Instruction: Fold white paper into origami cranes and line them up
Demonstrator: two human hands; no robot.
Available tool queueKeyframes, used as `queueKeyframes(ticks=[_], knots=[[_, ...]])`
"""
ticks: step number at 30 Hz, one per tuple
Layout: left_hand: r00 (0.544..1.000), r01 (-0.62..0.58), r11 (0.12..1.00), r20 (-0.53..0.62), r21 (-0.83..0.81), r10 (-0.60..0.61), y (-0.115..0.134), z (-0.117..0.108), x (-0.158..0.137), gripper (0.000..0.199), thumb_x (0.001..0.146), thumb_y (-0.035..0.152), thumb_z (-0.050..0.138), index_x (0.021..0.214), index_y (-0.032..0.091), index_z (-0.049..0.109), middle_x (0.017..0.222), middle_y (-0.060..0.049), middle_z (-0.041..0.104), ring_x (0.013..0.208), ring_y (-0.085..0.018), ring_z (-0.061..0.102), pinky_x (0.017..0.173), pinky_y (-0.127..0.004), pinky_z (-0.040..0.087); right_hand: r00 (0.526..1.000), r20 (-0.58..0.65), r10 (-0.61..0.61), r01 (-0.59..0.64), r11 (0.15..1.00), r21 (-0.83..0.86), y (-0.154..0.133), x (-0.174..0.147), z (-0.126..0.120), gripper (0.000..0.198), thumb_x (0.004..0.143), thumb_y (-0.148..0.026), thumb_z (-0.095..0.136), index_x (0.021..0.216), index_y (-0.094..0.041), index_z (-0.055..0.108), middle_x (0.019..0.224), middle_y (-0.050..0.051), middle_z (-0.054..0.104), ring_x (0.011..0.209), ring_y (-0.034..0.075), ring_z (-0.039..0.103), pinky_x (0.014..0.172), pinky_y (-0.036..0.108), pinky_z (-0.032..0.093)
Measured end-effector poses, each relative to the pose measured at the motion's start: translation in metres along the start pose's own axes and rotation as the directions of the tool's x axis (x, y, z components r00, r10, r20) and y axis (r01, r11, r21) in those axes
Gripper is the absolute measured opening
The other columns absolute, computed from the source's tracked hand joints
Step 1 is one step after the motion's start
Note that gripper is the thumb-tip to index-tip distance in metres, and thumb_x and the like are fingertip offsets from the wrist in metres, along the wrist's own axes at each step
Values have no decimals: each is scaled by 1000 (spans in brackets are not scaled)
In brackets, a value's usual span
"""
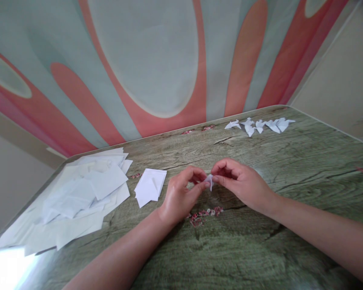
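Between my two hands, over the middle of the table, is a small folded white paper piece (211,183). My left hand (184,191) pinches its left side between thumb and fingers. On the other side, the thumb and fingertips of my right hand (242,181) are closed on it too. Much of the piece is hidden behind the fingertips, and a pointed tip hangs down between them. To the left of my left hand lies a small stack of white paper squares (148,189).
A large, loose pile of white paper sheets (78,197) covers the table's left side. Several folded paper figures (259,126) stand in a row near the back edge at right. Behind the wood-patterned table (290,181) rises a patterned wall covering (145,60).
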State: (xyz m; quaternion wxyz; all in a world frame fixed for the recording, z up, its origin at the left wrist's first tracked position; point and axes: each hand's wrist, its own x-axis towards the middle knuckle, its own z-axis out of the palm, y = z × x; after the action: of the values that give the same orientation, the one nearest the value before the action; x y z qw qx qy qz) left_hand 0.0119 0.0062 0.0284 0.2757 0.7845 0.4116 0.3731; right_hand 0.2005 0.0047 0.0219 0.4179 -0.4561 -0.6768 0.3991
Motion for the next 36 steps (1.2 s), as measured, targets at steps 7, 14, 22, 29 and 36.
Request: queueKeyframes(ticks=[7,14,22,29,36], knots=[[996,-86,994,-22,71,88,-4,1,-1,12,82,22,66,92,18,62,84,-1,65,75,-11,59,73,-24,48,999,17,35,-36,999,12,1,1,-1,5,84,-25,61,86,-21,59,79,-2,63,73,13,58,68,26,45],[991,-133,991,-15,31,134,-3,1,1,11,82,17,65,93,18,64,89,-2,66,81,-12,60,75,-25,49,999,26,48,-49,999,24,1,1,0,6,83,-26,62,87,-22,60,79,-2,63,73,13,58,68,26,45],[982,-191,981,18,46,190,-3,1,2,16,83,14,64,98,19,64,93,-2,66,88,-12,59,82,-26,48,996,56,68,-70,997,24,3,2,2,6,83,-25,63,86,-21,61,78,-3,63,73,12,58,68,25,44],[982,-167,985,100,53,161,-5,0,2,8,84,17,62,91,18,59,96,-4,64,94,-15,58,87,-30,46,996,66,53,-52,999,-8,4,2,2,2,82,-21,63,84,-21,61,77,-3,65,72,12,60,68,24,44],[984,-153,987,99,51,147,-6,0,3,5,84,19,62,88,18,60,92,-3,65,90,-14,59,84,-29,46,997,63,34,-30,997,-66,2,2,1,3,84,-19,59,82,-21,61,75,-3,65,71,13,59,69,25,44]])
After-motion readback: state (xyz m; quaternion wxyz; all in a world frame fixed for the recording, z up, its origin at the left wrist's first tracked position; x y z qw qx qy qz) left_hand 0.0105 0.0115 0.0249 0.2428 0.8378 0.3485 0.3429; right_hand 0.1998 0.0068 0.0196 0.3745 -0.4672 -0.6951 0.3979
